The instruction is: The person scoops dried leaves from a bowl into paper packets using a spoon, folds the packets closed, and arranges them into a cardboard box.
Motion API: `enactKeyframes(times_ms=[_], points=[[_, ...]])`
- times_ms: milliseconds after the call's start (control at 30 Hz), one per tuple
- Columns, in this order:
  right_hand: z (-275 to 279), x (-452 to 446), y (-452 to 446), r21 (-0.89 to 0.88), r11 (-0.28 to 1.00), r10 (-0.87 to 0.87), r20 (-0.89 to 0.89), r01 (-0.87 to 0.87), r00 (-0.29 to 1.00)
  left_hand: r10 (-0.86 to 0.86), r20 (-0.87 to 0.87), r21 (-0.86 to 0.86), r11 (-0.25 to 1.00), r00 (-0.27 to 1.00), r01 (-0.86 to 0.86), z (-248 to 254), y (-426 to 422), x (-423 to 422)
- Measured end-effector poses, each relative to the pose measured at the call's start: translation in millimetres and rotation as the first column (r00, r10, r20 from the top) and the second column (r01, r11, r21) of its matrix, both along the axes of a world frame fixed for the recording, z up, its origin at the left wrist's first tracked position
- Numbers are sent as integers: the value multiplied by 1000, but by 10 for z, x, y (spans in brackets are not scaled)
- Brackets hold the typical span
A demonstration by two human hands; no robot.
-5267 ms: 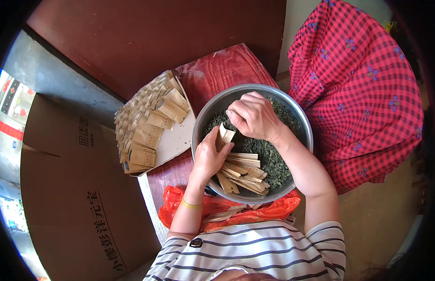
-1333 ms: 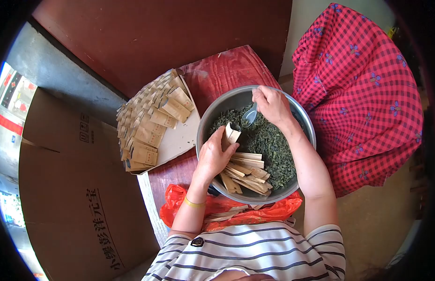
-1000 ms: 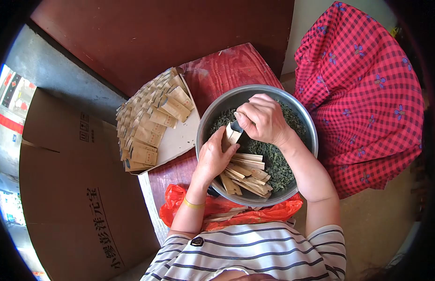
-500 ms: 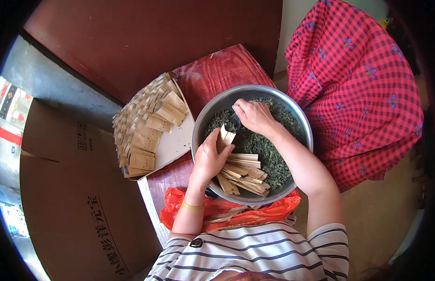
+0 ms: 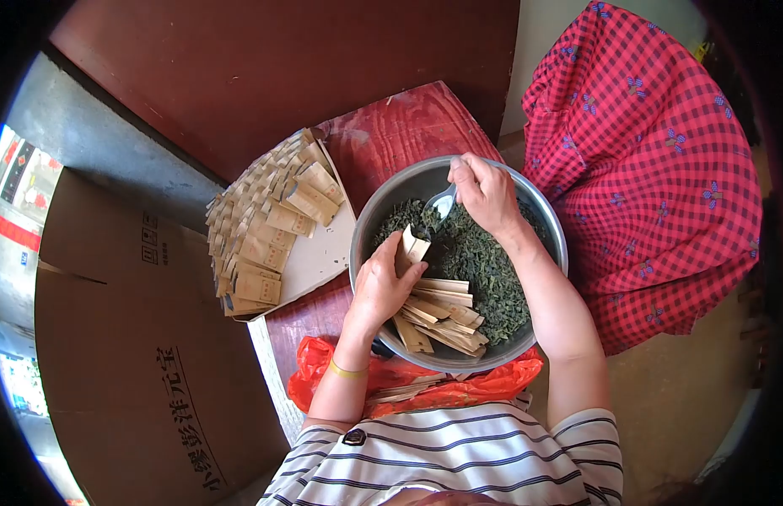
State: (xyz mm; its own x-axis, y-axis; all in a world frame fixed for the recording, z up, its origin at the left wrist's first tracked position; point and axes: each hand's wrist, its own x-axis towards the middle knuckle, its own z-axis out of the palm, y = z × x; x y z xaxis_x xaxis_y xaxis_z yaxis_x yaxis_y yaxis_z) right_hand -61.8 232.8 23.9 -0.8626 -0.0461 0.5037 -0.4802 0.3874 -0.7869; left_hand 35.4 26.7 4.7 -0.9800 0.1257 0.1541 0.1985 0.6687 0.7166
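Note:
My left hand [image 5: 381, 282] is closed around a small brown paper packet [image 5: 412, 247], its open mouth facing up over the left side of a metal basin [image 5: 546, 341]. In my right hand [image 5: 489, 199] is a metal spoon [image 5: 443, 205], its bowl pointing down and left, just above the packet. Dried green leaves [image 5: 496, 282] fill much of the basin. A loose pile of flat paper packets [image 5: 446, 314] lies on the leaves at the basin's near side, below my left hand.
Many filled packets [image 5: 261, 236] stand in rows on a cardboard tray [image 5: 328, 244] at left. The basin rests on a red wooden table [image 5: 400, 126]. A red plastic bag [image 5: 315, 371] lies at the near edge. A large carton [image 5: 130, 354] and checked cloth [image 5: 644, 185] flank it.
My right hand has risen and moved right, and the spoon bowl now shows above the leaves. My left hand keeps hold of the packet at nearly the same spot.

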Motion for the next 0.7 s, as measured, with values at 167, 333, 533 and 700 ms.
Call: enactKeyframes(times_ms=[167, 333, 533, 700], points=[[107, 156, -158, 267, 964, 120, -396, -11, 910, 6, 28, 4, 1000, 1000, -6, 23, 9, -8], [19, 296, -345, 376, 914, 303, -387, -151, 871, -43, 48, -16, 999, 998, 43, 29, -15, -37], [151, 228, -186, 333, 941, 210, -425, -64, 881, -1, 67, -23, 1000, 998, 3, 60, 10, -16], [75, 273, -281, 368, 921, 283, -417, -125, 864, 5, -8, -22, 1000, 1000, -6, -3, 8, -26]])
